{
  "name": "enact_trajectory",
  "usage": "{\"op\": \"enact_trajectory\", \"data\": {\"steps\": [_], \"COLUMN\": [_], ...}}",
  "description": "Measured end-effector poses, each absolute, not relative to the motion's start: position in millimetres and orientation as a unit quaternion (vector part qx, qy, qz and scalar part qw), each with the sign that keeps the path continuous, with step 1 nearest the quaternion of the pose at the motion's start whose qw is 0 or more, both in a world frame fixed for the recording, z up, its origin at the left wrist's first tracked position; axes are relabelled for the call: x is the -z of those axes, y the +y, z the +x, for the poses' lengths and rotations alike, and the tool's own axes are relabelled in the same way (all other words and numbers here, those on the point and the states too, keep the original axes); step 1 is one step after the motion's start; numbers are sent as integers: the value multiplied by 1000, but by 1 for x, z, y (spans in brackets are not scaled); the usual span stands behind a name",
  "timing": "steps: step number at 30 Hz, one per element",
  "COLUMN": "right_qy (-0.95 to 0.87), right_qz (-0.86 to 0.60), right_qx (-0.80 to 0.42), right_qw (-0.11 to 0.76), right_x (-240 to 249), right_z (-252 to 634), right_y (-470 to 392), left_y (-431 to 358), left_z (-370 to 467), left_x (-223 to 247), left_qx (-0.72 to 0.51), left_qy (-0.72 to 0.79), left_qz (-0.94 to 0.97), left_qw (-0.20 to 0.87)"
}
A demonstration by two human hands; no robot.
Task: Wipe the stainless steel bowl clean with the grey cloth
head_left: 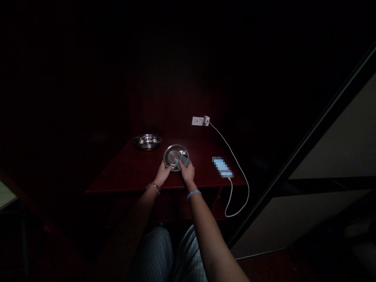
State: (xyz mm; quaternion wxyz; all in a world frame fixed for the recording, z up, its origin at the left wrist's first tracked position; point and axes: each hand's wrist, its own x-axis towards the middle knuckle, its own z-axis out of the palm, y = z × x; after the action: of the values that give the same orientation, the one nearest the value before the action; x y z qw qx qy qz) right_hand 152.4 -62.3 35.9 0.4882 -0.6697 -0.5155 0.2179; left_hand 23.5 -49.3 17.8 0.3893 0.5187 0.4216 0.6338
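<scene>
A shiny round metal bowl (172, 155) is tilted up toward me over the front part of the dark red table (123, 172). My left hand (162, 173) grips its lower left rim, thumb on the inner side. In my right hand (188, 172) is a folded grey cloth (185, 160), pressed against the bowl's right inner side. Fingers of both hands are partly hidden behind the bowl and cloth. Farther back on the left, a stack of similar metal bowls (147, 141) rests on the table.
A phone (222, 167), blurred out, lies at the table's right. Its white cable (248, 188) droops past the front edge and climbs to a charger (206, 120) in the wall socket (197, 121). A slanted panel (331, 129) stands at right. Surroundings are very dark.
</scene>
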Motion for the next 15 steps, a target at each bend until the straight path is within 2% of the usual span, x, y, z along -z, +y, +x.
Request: {"op": "enact_trajectory", "data": {"steps": [15], "right_qy": [-515], "right_qz": [-659], "right_qx": [-221], "right_qw": [501], "right_x": [-38], "right_z": [153], "right_y": [-64], "left_y": [-50], "left_z": [26], "left_x": [-20], "left_qx": [-636], "left_qy": [425], "left_qz": [507], "left_qw": [397]}}
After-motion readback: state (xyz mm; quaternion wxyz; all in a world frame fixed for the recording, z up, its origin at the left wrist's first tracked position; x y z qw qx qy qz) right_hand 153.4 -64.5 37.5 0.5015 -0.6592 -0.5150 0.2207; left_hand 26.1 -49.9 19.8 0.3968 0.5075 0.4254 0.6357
